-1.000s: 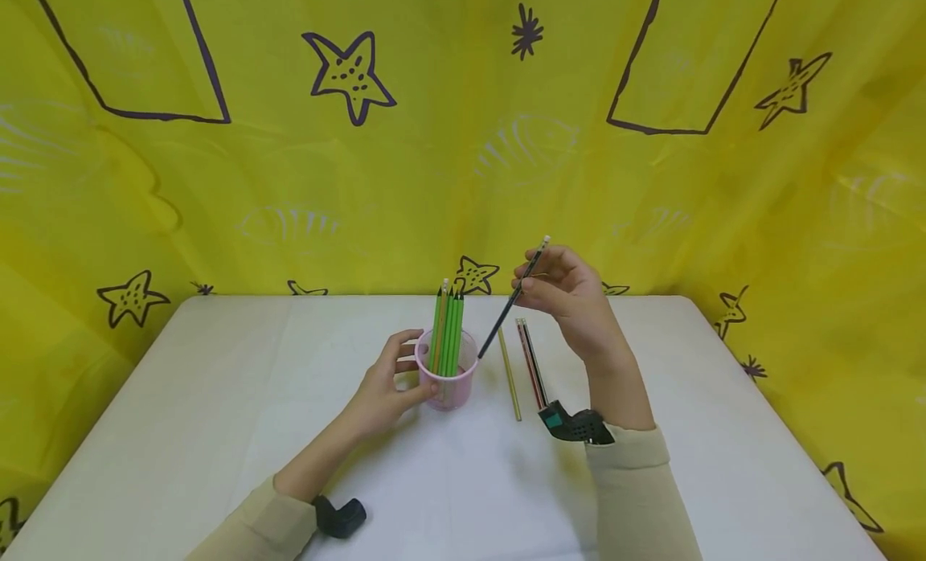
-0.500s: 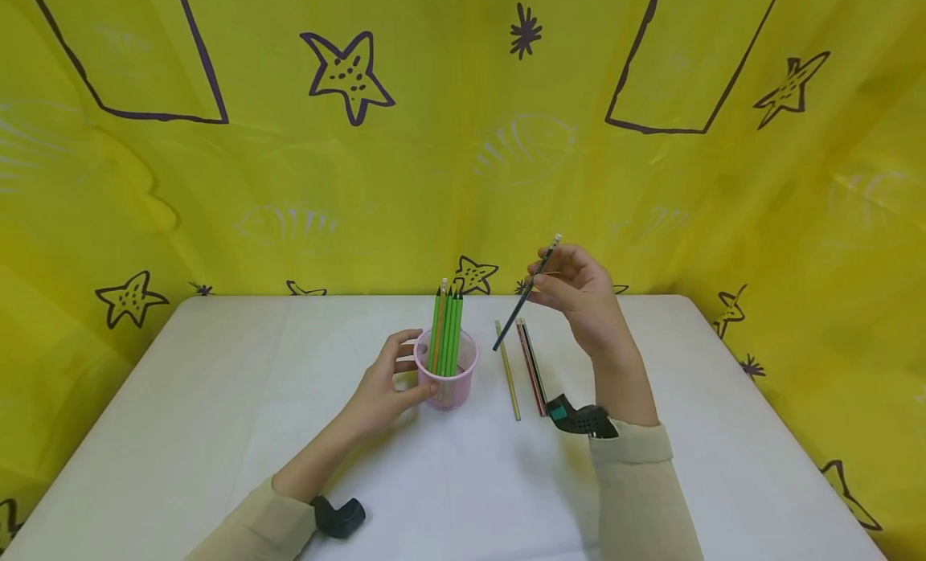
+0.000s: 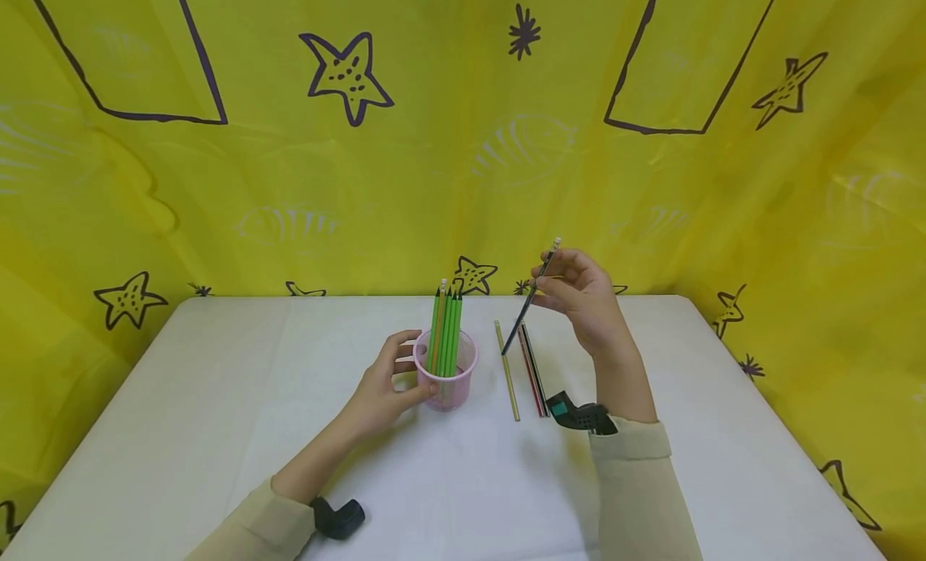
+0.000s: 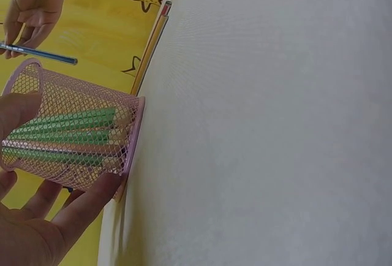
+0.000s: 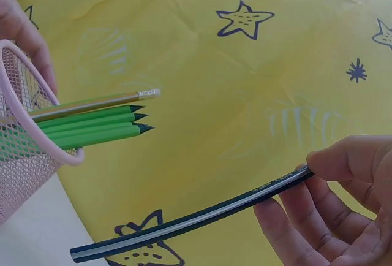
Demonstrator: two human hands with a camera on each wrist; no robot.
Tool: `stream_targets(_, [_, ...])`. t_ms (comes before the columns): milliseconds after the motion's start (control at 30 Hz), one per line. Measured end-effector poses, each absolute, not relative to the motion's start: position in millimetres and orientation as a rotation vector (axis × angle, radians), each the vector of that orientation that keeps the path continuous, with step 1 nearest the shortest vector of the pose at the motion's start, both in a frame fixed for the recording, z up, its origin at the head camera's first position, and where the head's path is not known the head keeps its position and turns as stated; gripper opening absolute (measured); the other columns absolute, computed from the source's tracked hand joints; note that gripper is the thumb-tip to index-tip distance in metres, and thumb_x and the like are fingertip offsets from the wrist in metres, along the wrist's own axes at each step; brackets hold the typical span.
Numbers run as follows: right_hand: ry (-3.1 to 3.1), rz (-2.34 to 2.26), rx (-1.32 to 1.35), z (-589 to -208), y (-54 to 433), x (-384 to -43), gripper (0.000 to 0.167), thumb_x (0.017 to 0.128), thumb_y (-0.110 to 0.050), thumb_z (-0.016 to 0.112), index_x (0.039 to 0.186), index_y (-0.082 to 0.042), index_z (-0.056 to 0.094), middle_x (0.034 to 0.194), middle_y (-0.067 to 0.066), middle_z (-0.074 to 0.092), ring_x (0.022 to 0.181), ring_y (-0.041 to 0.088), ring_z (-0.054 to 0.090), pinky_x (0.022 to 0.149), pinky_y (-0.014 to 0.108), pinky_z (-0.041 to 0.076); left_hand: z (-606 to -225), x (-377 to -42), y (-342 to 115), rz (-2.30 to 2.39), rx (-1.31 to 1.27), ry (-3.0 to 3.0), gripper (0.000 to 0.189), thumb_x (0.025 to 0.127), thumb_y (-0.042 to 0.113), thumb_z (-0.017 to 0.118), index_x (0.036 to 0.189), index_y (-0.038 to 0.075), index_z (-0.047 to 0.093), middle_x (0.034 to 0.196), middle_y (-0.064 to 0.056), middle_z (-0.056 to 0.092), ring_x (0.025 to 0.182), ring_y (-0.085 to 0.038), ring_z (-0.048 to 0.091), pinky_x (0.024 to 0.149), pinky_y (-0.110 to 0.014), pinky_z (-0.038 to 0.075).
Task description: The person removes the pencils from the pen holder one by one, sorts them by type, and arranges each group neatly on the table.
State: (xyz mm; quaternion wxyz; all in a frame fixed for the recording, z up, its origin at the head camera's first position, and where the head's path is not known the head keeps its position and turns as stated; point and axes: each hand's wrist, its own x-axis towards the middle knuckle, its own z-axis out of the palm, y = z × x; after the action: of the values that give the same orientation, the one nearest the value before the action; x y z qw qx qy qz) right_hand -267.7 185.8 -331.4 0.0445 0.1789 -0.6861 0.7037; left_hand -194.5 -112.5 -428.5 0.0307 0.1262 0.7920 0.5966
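A pink mesh pencil cup stands upright on the table, with several green pencils and a gold pencil with a white eraser inside. My left hand grips its left side, thumb at the front and fingers spread round the wall. To the right of the cup, my right hand pinches a dark striped pencil near its eraser end, between thumb and fingertips. This pencil slants down to the left, its plain lower end overlapping a gold pencil in the head view.
Red and black pencils lie side by side on the white table, right of the loose gold one and partly behind the right wrist camera. A yellow curtain with starfish drawings hangs along the table's back edge.
My right hand has drawn the dark pencil rightward from the cup's rim, then lowered it slightly, so its lower end overlaps the loose gold pencil. The left hand and cup stay put.
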Motion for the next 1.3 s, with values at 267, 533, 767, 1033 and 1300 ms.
stream_targets(267, [-2.133, 2.159, 0.504, -338.7, 187.1, -273.2, 0.031, 0.096, 0.000, 0.062, 0.125, 0.004, 0.051, 0.103, 0.005, 0.060, 0.099, 0.017, 0.065, 0.079, 0.034, 0.061, -429.5, -194.6, -112.8, 1.847, 0.397, 2.435, 0.080, 0.085, 0.010, 0.079, 0.148, 0.024, 0.034, 0.142, -0.014, 0.052, 0.126, -0.035, 0.056, 0.095, -0.047, 0.055])
stream_targets(533, [-2.218, 2.172, 0.410, -346.2, 187.9, -279.9, 0.030, 0.095, -0.001, 0.063, 0.123, 0.000, 0.053, 0.102, 0.003, 0.061, 0.093, 0.015, 0.064, 0.078, 0.032, 0.061, -430.7, -195.4, -113.0, 1.836, 0.395, 2.443, 0.080, 0.085, 0.011, 0.079, 0.149, 0.024, 0.033, 0.143, -0.014, 0.051, 0.126, -0.036, 0.056, 0.096, -0.048, 0.055])
stream_targets(767, [-2.312, 2.139, 0.332, -354.9, 188.2, -286.8, 0.028, 0.096, -0.001, 0.061, 0.123, -0.001, 0.052, 0.103, 0.004, 0.061, 0.093, 0.015, 0.064, 0.077, 0.030, 0.061, -429.9, -195.6, -113.2, 1.832, 0.389, 2.445, 0.081, 0.085, 0.012, 0.080, 0.150, 0.023, 0.033, 0.143, -0.014, 0.051, 0.127, -0.036, 0.056, 0.096, -0.048, 0.054])
stream_targets(1033, [-2.389, 2.086, 0.294, -362.7, 188.2, -291.9, 0.035, 0.097, -0.002, 0.060, 0.130, 0.002, 0.050, 0.108, 0.009, 0.061, 0.093, 0.017, 0.064, 0.079, 0.032, 0.061, -429.2, -195.8, -113.4, 1.842, 0.397, 2.441, 0.080, 0.085, 0.011, 0.079, 0.149, 0.024, 0.033, 0.143, -0.014, 0.051, 0.126, -0.036, 0.056, 0.095, -0.048, 0.055])
stream_targets(1300, [-2.457, 2.068, 0.245, -370.7, 187.4, -294.6, 0.037, 0.097, -0.004, 0.060, 0.132, 0.001, 0.049, 0.108, 0.009, 0.060, 0.094, 0.017, 0.064, 0.079, 0.032, 0.061, -430.5, -195.3, -114.1, 1.835, 0.399, 2.447, 0.080, 0.085, 0.012, 0.079, 0.149, 0.025, 0.033, 0.142, -0.013, 0.052, 0.126, -0.035, 0.056, 0.096, -0.048, 0.055])
